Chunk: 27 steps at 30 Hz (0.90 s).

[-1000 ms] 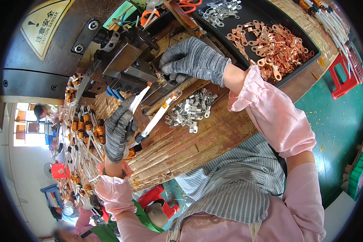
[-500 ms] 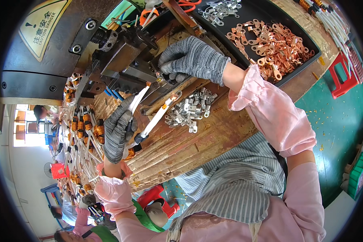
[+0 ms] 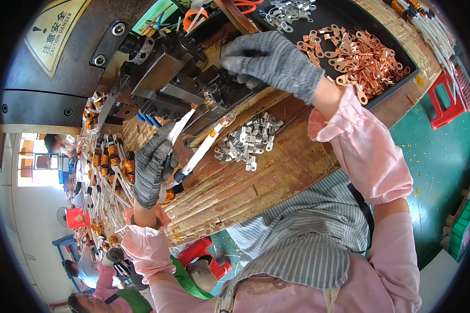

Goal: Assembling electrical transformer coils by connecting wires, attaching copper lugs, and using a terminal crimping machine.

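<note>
Head view: left hand point(image 3: 152, 168), in a grey knit glove, is clenched round a coil part with white-sleeved leads point(image 3: 196, 151) — the two leads run up and right toward the press tooling point(image 3: 193, 78). One lead ends in a copper-coloured lug close to the die; the other tip sits just beside the machine's front edge. Right hand point(image 3: 269, 61), also gloved, rests on top of the tooling with fingers curled down; cannot tell whether it grips anything there. Loose pile of silver lugs point(image 3: 248, 141) lies on the wooden worktop point(image 3: 256, 182), just right of the leads. Black tray point(image 3: 402, 49) behind the right wrist holds copper ring lugs point(image 3: 360, 57). More orange-wound coils point(image 3: 107, 167) — white leads too — are heaped to the left of the left hand.
</note>
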Tool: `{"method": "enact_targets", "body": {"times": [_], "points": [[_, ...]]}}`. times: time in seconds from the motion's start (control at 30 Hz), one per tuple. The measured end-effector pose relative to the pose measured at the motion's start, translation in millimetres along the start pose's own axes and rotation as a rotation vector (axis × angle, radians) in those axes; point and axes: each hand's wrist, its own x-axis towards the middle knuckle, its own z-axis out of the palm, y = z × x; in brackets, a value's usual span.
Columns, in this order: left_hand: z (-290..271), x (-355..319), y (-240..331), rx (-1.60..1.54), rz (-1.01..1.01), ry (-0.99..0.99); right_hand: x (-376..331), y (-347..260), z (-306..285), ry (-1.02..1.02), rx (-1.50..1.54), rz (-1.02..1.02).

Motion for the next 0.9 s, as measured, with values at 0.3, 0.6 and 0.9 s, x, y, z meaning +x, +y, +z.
{"method": "enact_targets", "body": {"times": [0.3,0.6,0.9], "points": [[-4,0,4,0.011,-0.001,-0.075,-33,-6,-30,0.022,0.087,-0.048],[-1,-1,5,-0.039,-0.014,-0.036,-73,-10,-30,0.103,0.094,0.042],[-2,-24,-5,-0.074,0.014,-0.228,-109,-9,-6,-0.049,0.128,0.255]]}}
